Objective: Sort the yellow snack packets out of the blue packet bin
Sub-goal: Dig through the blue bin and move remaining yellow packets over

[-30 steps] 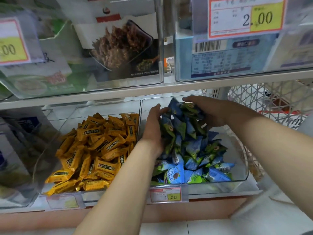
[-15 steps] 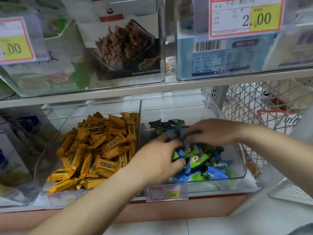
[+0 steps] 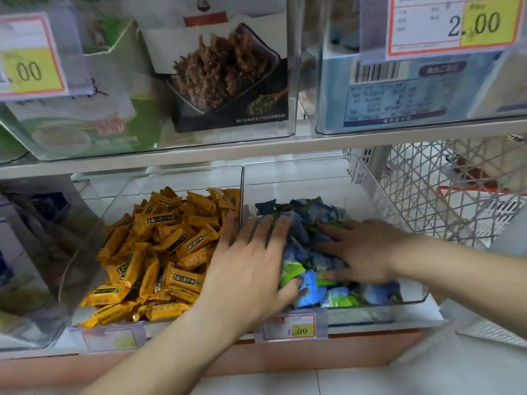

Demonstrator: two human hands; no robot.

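A clear bin (image 3: 368, 178) on the lower shelf holds a heap of blue and green packets (image 3: 310, 289). To its left a second clear bin (image 3: 119, 189) is piled with yellow snack packets (image 3: 168, 249). My left hand (image 3: 251, 266) lies flat with spread fingers on the left side of the blue heap, its thumb touching a blue packet at the front. My right hand (image 3: 362, 252) presses palm-down on the right side of the heap, fingers pointing left. No yellow packet shows among the blue ones; what lies under my hands is hidden.
An upper shelf (image 3: 256, 151) with clear bins of boxed goods hangs low over both bins. Price tags (image 3: 291, 327) clip to the lower shelf's front edge. A white lattice basket (image 3: 445, 195) stands to the right, past the shelf post.
Both hands had a heap of blue packets lifted between them; the heap came down into the bin and both hands now lie flat, spread over it.
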